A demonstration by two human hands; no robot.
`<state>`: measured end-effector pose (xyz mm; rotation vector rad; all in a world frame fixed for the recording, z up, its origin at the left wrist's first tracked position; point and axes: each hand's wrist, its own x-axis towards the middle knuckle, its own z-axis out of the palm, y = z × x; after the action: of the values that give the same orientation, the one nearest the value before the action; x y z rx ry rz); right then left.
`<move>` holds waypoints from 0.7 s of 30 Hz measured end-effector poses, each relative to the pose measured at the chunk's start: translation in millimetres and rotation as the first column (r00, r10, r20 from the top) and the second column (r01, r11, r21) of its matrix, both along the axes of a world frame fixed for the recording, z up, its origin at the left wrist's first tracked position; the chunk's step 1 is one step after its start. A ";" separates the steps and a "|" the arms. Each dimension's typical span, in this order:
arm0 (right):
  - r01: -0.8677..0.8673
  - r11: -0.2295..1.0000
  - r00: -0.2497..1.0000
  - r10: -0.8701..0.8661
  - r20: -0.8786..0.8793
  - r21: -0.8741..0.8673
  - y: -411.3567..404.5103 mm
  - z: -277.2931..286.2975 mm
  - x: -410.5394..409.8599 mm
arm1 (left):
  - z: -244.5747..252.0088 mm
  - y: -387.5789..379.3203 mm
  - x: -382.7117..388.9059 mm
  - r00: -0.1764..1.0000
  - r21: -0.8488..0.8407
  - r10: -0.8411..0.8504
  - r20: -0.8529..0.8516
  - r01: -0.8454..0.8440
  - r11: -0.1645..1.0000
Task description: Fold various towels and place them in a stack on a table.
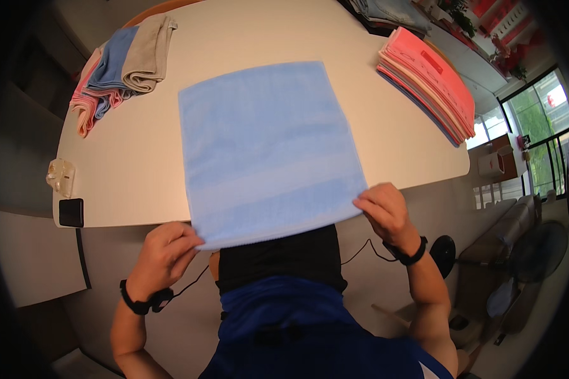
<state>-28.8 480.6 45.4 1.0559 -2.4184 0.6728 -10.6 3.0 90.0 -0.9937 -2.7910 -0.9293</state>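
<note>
A light blue towel [268, 137] lies spread on the white table, its near end hanging past the table's front edge above my lap. My left hand [166, 248] pinches the near left corner between thumb and fingers. At the near right corner, my right hand [384, 208] grips the cloth the same way. The near edge is pulled fairly straight between both hands and looks slightly turned over. A paler woven band crosses the towel close to that end. Each wrist wears a black strap with a cable.
The white table [137, 175] carries folded towels [123, 61] at the far left and a stack of pink and other towels [426, 80] at the right. A smartphone [71, 212] and a plastic-wrapped packet [60, 177] lie at the left edge. Folded jeans [391, 14] sit beyond.
</note>
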 end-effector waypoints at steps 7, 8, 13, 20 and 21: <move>0.035 0.994 0.958 -0.004 0.285 -0.103 -2.7 118.8 -18.8 | 92.9 -27.0 -17.2 0.981 0.186 0.110 0.158 -0.139 0.973; 0.072 0.993 0.949 -0.040 0.312 -0.093 -8.0 123.2 -39.9 | 91.0 -29.4 -37.7 0.968 0.190 0.164 0.192 -0.201 0.961; 0.150 0.988 0.571 -0.123 0.811 0.045 -23.8 95.5 -161.4 | 51.7 -32.5 -143.1 0.849 0.048 0.204 0.488 -0.259 0.965; 0.148 0.966 0.750 -0.250 0.612 0.212 -29.9 53.1 -190.0 | 1.1 -20.0 -178.0 0.847 0.060 0.207 0.489 -0.269 0.961; 0.152 0.965 0.747 -0.255 0.614 0.215 -26.6 48.9 -193.0 | 3.8 -18.4 -182.3 0.822 0.080 0.202 0.533 -0.286 0.955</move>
<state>-221.8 454.0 94.2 0.6476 -3.1616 0.8923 -192.9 -15.4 93.8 -0.3755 -3.0805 -1.5422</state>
